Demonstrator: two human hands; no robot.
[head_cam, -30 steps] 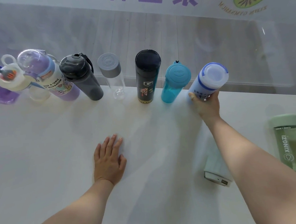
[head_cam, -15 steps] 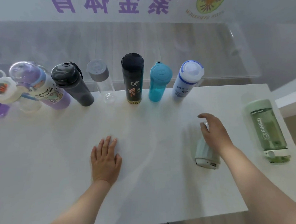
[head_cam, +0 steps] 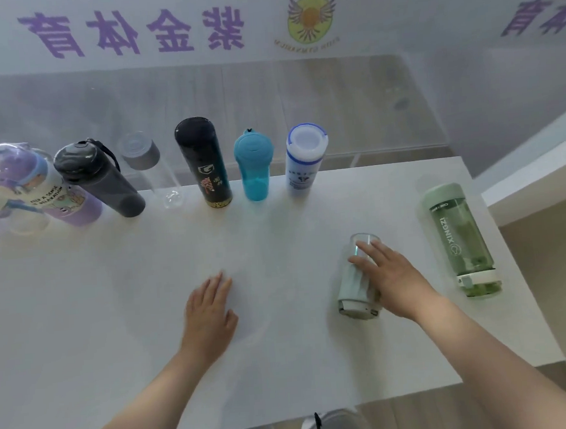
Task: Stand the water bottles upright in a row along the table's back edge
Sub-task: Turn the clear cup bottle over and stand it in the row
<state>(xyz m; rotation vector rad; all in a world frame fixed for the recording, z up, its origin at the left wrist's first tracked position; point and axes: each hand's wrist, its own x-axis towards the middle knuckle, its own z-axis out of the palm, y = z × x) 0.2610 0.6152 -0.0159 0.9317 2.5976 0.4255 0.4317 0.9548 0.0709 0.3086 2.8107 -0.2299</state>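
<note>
My right hand (head_cam: 393, 277) lies with loosely curled fingers over a clear bottle (head_cam: 355, 283) lying on the white table (head_cam: 115, 326), grip not closed. My left hand (head_cam: 210, 315) rests flat, fingers released. Upright bottles (head_cam: 255, 166) line the back edge.

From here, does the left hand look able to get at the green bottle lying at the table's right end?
Probably not easily: the left hand lies flat mid-table, and the right hand and the pale bottle under it sit between it and the green bottle.

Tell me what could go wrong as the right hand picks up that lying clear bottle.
1. The right hand rests flat on the clear bottle, not wrapped; the round body may roll away.
2. The green bottle lies close beside it and could get knocked.
3. Placing it beside the white bottle could topple that row.
</note>
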